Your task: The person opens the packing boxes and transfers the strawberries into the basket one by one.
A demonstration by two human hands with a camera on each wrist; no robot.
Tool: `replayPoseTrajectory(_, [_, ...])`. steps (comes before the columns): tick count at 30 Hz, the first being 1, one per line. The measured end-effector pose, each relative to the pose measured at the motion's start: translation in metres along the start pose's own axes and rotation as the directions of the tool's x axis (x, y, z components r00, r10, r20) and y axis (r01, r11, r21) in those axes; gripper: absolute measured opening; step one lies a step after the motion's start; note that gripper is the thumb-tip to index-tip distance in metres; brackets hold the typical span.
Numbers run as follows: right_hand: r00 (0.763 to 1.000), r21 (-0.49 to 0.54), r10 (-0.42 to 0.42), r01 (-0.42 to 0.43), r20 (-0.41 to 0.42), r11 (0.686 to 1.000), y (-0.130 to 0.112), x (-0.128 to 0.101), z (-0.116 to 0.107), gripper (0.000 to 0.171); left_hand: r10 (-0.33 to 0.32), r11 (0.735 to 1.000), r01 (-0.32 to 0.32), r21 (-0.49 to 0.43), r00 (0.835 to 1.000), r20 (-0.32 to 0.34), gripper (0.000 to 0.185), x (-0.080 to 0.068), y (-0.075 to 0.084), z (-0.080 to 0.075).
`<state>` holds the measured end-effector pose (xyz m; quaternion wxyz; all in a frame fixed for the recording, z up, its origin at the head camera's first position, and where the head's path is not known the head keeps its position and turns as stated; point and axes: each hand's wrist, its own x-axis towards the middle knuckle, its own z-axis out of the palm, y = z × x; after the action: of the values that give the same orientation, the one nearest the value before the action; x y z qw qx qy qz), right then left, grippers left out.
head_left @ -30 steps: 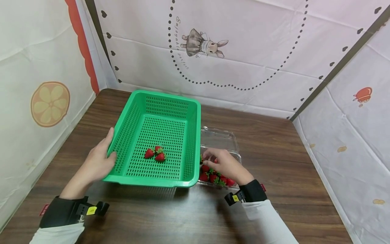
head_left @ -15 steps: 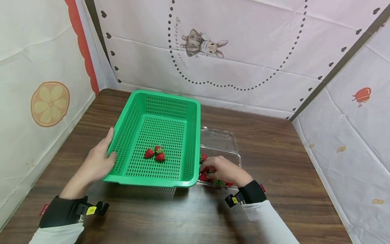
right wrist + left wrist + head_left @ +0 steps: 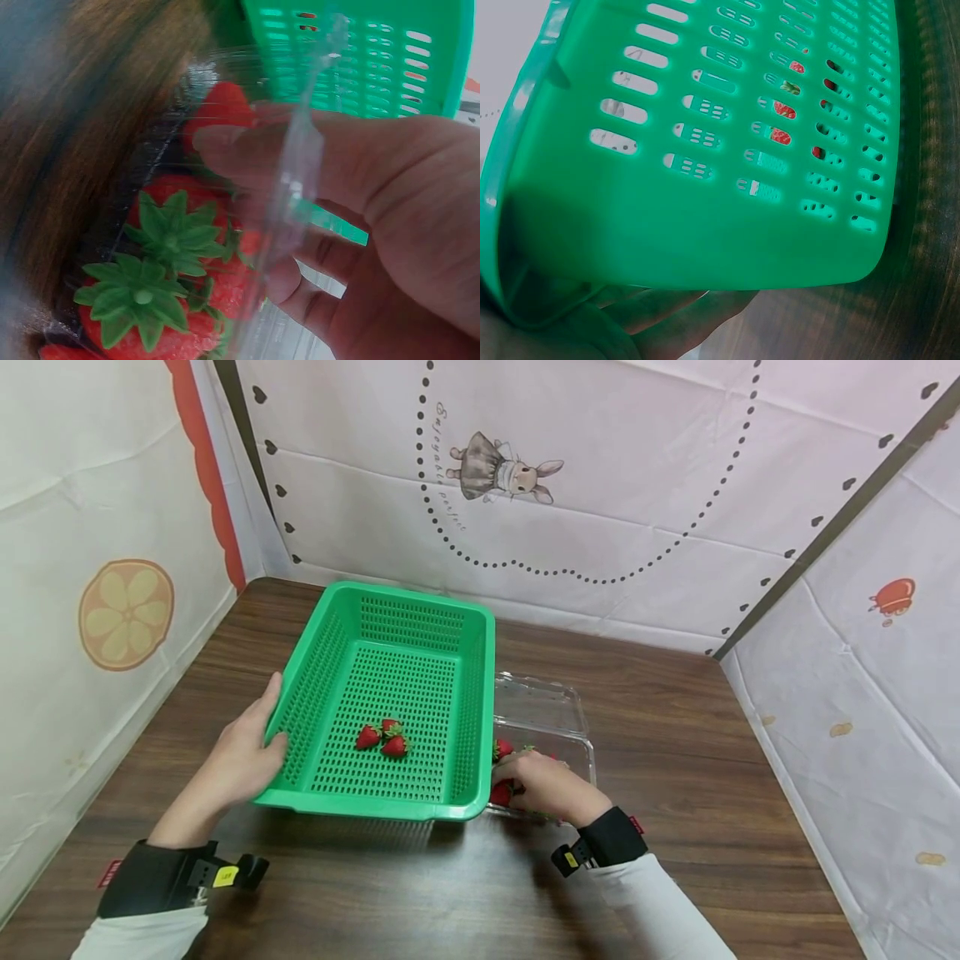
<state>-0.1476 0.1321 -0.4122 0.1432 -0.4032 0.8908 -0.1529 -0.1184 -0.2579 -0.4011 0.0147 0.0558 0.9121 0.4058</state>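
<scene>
My left hand (image 3: 243, 756) grips the left side of a green perforated plastic basket (image 3: 420, 810), thumb at the rim; in the left wrist view its fingers (image 3: 697, 322) show beyond the basket's lower edge. Inside the basket lie three red strawberries (image 3: 393, 746) with green leaves. My right hand (image 3: 551, 785) reaches into a clear plastic box (image 3: 573, 747) of strawberries to the basket's right. In the right wrist view its thumb (image 3: 225, 150) and fingers pinch a strawberry (image 3: 221, 105). Several other strawberries (image 3: 142, 300) lie beside that hand, seen through the clear wall.
The box's clear lid (image 3: 536, 702) lies folded back behind it. Both stand on a dark wooden table (image 3: 675, 760), with the basket overlapping the box's left edge in the head view. White printed cloth walls (image 3: 600, 485) enclose the back and sides.
My right hand has moved down and nearer into the clear box, its fingers now lower among the strawberries. My left hand and the basket have stayed in place.
</scene>
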Motion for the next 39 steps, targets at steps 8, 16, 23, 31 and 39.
replayPoseTrajectory(8, [1.0, -0.067, 0.005, -0.006, -0.008, 0.998, -0.003, 0.0, 0.001, 0.026, -0.002, 1.0, 0.002, -0.004, 1.0, -0.002, 0.077, 0.0, 0.0, 0.0])
replayPoseTrajectory(16, [0.999, -0.079, 0.014, -0.017, -0.036, 0.997, -0.004, 0.005, 0.005, 0.019, -0.006, 1.0, 0.006, -0.007, 1.0, 0.002, 0.076, 0.0, 0.0, 0.001])
replayPoseTrajectory(23, [0.999, -0.058, 0.04, -0.042, -0.034, 0.997, -0.006, 0.005, 0.004, 0.014, -0.009, 1.0, 0.009, -0.004, 1.0, -0.001, 0.076, -0.001, 0.001, 0.001])
replayPoseTrajectory(31, [0.997, -0.028, 0.043, -0.044, -0.058, 0.999, -0.004, 0.0, 0.0, 0.022, -0.008, 1.0, 0.008, -0.007, 1.0, -0.001, 0.077, -0.002, 0.001, 0.001])
replayPoseTrajectory(39, [0.996, 0.068, 0.08, -0.077, -0.047, 0.995, -0.006, -0.006, -0.014, 0.027, -0.004, 1.0, 0.004, -0.002, 1.0, -0.001, 0.077, -0.001, 0.0, 0.001])
